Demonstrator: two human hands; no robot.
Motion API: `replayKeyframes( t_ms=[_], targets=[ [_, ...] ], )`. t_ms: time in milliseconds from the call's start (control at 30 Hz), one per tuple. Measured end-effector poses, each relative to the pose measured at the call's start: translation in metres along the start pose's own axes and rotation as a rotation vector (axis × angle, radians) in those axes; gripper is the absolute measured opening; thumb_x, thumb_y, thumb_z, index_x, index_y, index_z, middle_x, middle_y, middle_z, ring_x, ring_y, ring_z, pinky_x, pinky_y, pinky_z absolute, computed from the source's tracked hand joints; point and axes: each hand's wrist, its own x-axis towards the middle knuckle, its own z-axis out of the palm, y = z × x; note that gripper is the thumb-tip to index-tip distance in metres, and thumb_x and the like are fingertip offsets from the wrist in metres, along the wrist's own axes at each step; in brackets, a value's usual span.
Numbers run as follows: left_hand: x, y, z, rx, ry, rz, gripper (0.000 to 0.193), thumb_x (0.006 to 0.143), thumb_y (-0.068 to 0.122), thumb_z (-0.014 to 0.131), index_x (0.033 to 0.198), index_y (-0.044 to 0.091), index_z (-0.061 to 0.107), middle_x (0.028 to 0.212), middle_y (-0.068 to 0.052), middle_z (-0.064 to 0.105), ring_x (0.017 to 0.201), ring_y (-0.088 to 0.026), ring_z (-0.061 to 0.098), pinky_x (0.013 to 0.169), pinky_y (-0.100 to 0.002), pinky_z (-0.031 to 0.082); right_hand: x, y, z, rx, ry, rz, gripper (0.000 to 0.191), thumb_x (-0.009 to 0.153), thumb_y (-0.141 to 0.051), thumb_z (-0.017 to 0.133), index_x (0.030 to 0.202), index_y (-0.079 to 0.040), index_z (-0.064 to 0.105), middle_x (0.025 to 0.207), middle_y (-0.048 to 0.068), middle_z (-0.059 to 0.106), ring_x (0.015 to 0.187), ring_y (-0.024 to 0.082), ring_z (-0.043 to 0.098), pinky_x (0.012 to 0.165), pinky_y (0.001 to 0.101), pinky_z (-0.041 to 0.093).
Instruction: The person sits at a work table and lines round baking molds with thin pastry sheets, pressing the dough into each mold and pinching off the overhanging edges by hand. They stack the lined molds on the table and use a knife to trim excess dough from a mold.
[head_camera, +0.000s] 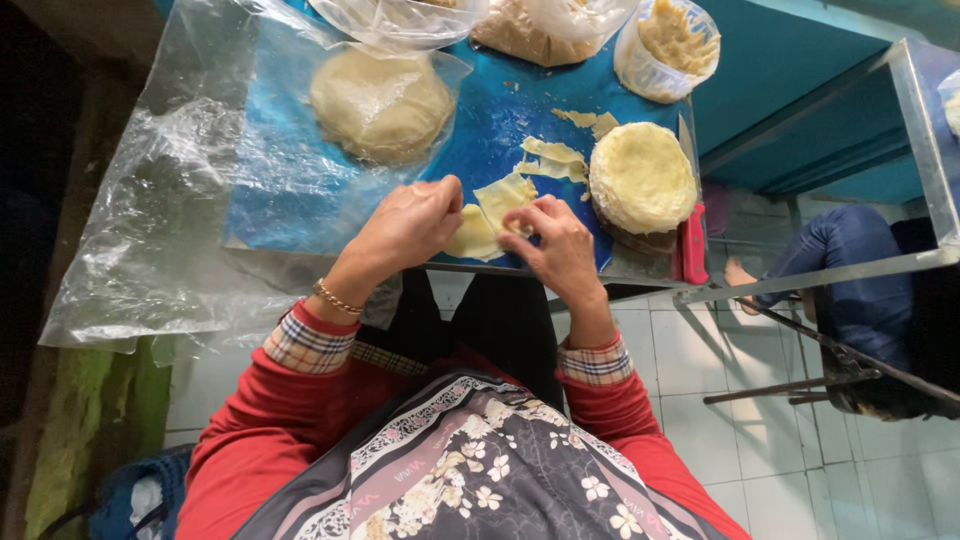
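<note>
A round mound of dough (380, 100) is seen under a clear plastic sheet (160, 200) on the blue table (490, 120). A plastic tub of filling (668, 45) is set beyond the stack of round wrappers (643, 176), with dough scraps (555, 158) scattered between.

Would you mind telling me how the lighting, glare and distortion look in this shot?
Head view: even, soft light on both hands, left and right, which pinch a pale wrapper; white glare on the crinkled plastic sheet; wide-angle bending along the metal frame; the left edge falls into dark shadow.
</note>
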Motion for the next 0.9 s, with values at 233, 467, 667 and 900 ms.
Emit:
replayKeyframes(
  t_ms=[233,467,667,900],
  targets=[
    [-0.016,0.001,-0.027,-0.355,0.012,-0.148,0.025,0.09,0.016,0.066,0.109,0.004,0.057,0.082,-0.015,0.071,0.077,-0.034,0.071,0.067,-0.043,0.054,0.018,0.049,0.018,0.58,0.004,0.469,0.017,0.098,-0.016,0.069,0.105,-0.004,0.078,0.093,0.003,0.075,0.081,0.009,0.065,0.074,0.0254,0.053],
    [-0.023,-0.001,-0.028,-0.533,-0.002,-0.272,0.025,0.089,0.015,0.068,0.111,0.005,0.063,0.078,-0.007,0.067,0.069,-0.016,0.066,0.062,-0.032,0.053,0.018,0.049,0.011,0.491,-0.083,0.297,0.013,0.098,-0.014,0.068,0.102,-0.004,0.076,0.096,0.003,0.075,0.087,0.012,0.07,0.078,0.0259,0.054],
    [-0.029,-0.001,-0.027,-0.753,-0.054,-0.313,0.023,0.089,0.014,0.069,0.109,0.004,0.063,0.076,0.0,0.064,0.069,-0.005,0.059,0.06,-0.024,0.048,0.021,0.018,-0.006,0.032,-0.14,-0.064,0.016,0.085,-0.021,0.079,0.096,-0.01,0.076,0.093,0.007,0.071,0.083,0.022,0.068,0.069,0.0328,0.053],
    [-0.032,-0.004,-0.022,-0.823,-0.078,-0.318,0.022,0.09,0.013,0.069,0.109,0.004,0.064,0.079,0.001,0.063,0.071,-0.004,0.058,0.062,-0.023,0.048,0.028,0.039,0.001,0.34,-0.184,0.192,0.014,0.093,-0.02,0.077,0.099,-0.007,0.078,0.092,0.006,0.075,0.079,0.017,0.069,0.072,0.0298,0.054]
  ],
)
